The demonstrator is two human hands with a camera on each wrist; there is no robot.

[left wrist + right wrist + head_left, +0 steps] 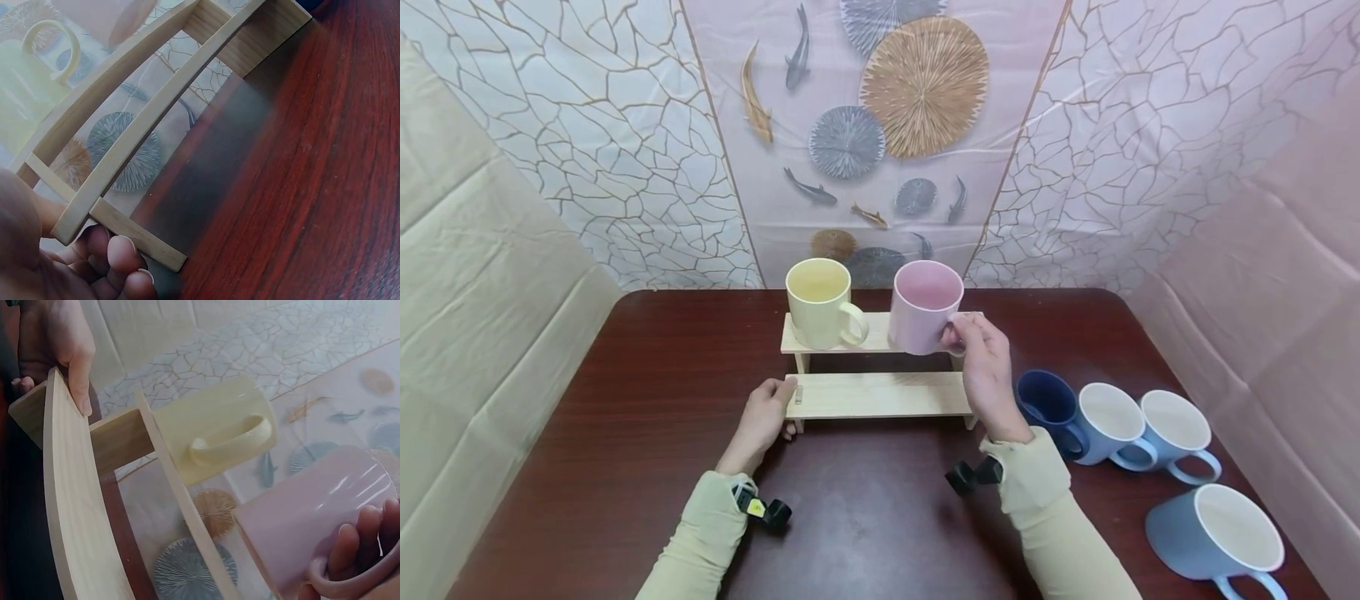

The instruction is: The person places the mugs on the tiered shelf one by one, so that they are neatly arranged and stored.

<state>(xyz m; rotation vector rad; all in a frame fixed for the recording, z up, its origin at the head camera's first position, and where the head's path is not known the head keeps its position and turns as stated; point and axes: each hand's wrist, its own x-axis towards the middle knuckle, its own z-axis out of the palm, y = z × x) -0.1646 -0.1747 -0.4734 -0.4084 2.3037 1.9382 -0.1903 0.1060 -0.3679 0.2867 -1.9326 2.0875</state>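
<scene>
Centrally, a pink mug, pink inside too, is held just over the right part of a two-tier wooden rack. The person's right hand grips its handle, fingers curled through the loop. The right wrist view shows what the head view does not: a narrow gap between the mug's base and the upper board. The left hand pinches the lower board's left end, thumb on top; the left wrist view reveals its fingers curled beneath. A pale yellow mug stands upright on the upper tier's left, its yellow interior facing up. The rack stands on a dark red-brown counter. Toward the right, a navy mug, dark inside, and two light blue mugs with white interiors stand close together; a grey-blue mug, white inside, is nearer the person. At the left cuff, a yellow label is too small to read. Behind, a backdrop shows fish and round, ribbed discs.
</scene>
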